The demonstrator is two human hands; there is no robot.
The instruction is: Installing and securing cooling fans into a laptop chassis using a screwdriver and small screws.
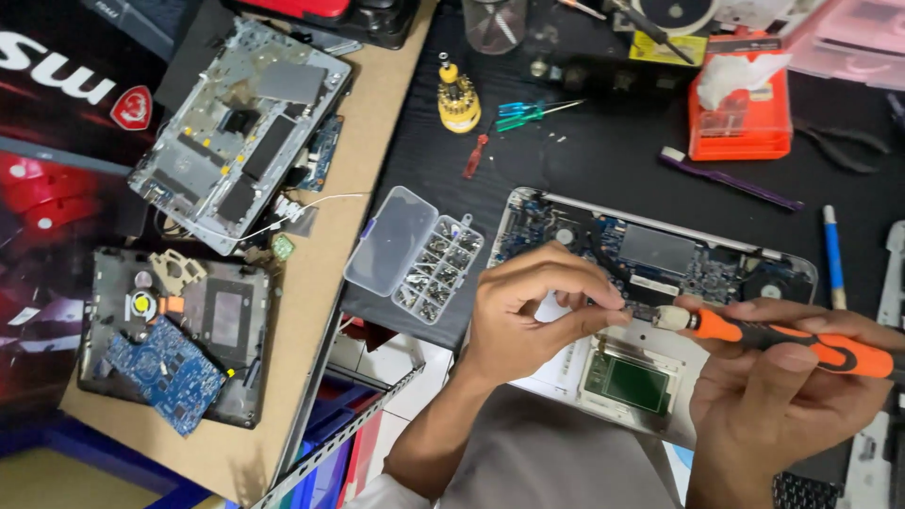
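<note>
An opened laptop base (pixel 660 254) with its blue circuit board exposed lies on the black mat. My right hand (pixel 782 396) grips an orange-and-black screwdriver (pixel 792 337), its tip pointing left at the middle of the board. My left hand (pixel 533 311) hovers over the same spot, fingertips pinched together right at the screwdriver's tip. What is between those fingers is too small to see. A green panel (pixel 627 382) shows in the laptop's lower part.
A clear compartment box of screws (pixel 415 254) lies open to the left. Two other dismantled devices (pixel 240 132) (pixel 174 335) rest on cardboard. A yellow bit holder (pixel 458 94), small screwdrivers (pixel 528 113), an orange tissue box (pixel 740 104) and pliers (pixel 839 146) sit at the back.
</note>
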